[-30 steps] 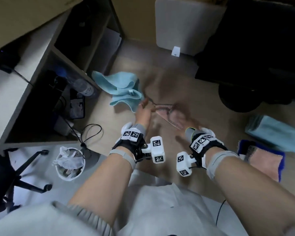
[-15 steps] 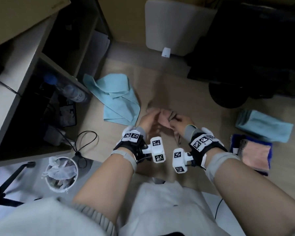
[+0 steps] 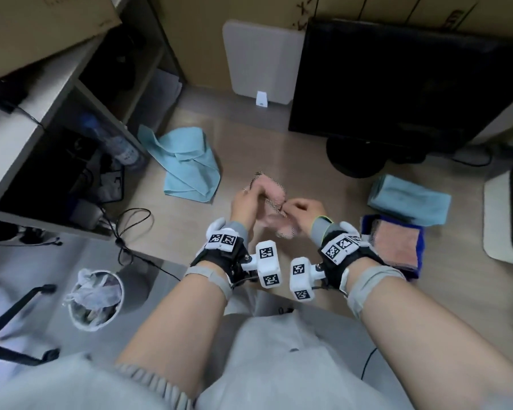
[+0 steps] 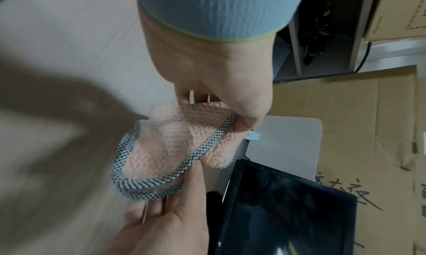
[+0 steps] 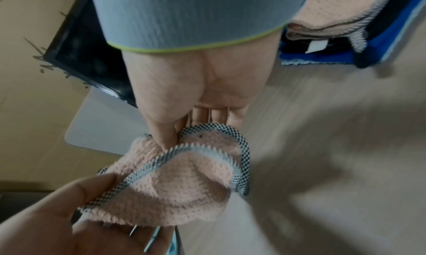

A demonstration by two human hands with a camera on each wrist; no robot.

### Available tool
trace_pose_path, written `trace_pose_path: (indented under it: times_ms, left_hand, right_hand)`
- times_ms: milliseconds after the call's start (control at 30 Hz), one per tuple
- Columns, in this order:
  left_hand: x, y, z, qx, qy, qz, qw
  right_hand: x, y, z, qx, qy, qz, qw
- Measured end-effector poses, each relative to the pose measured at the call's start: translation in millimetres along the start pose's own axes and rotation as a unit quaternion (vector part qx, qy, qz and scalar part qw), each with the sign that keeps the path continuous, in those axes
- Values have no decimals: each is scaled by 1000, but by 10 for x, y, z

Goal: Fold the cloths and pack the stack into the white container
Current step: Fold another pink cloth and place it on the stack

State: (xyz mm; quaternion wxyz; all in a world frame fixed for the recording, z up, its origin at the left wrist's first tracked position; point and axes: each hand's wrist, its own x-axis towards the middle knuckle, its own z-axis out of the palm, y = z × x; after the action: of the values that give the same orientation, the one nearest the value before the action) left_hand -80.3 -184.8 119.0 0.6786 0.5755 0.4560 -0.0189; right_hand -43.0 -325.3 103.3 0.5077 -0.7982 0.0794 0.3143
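Both hands hold a pink cloth [image 3: 274, 192] with a black-and-white checked hem, bunched up above the wooden floor. My left hand [image 3: 246, 199] pinches its hem between thumb and fingers [image 4: 239, 124]. My right hand [image 3: 302, 207] pinches another part of the hem [image 5: 168, 138]. The cloth [image 4: 175, 142] sags in loose folds between the two grips [image 5: 184, 186]. A folded stack [image 3: 394, 244], pink on top of dark blue, lies right of my right wrist. Past it lies a folded light blue cloth [image 3: 409, 199]. A white container [image 3: 495, 220] sits at the right edge.
A crumpled light blue cloth [image 3: 187, 167] lies on the floor to the left, by a desk shelf [image 3: 71, 119] with a bottle and cables. A black monitor [image 3: 397, 84] and a white panel [image 3: 261, 60] stand at the back. A waste bin [image 3: 95, 297] is lower left.
The hands have pulled back from near the crumpled blue cloth toward my body. The pink cloth, blurred and spread a second ago, is now gathered between both pinching hands.
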Motion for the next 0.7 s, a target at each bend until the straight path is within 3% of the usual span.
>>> trace_pose_path:
  times_ms: [267, 400, 533, 700]
  left_hand:
    - [-292, -32, -5, -17, 32, 44, 998]
    - [-287, 17, -120, 24, 55, 46, 997]
    - [-65, -22, -217, 82, 62, 40, 994]
    - [126, 59, -368, 144, 2, 15, 989]
  right_hand:
    - [-257, 72, -312, -41, 81, -3, 996]
    - [-342, 32, -379, -47, 109, -15, 993]
    - [-360, -86, -396, -72, 105, -8, 992]
    - [-288, -186, -247, -80, 74, 43, 993]
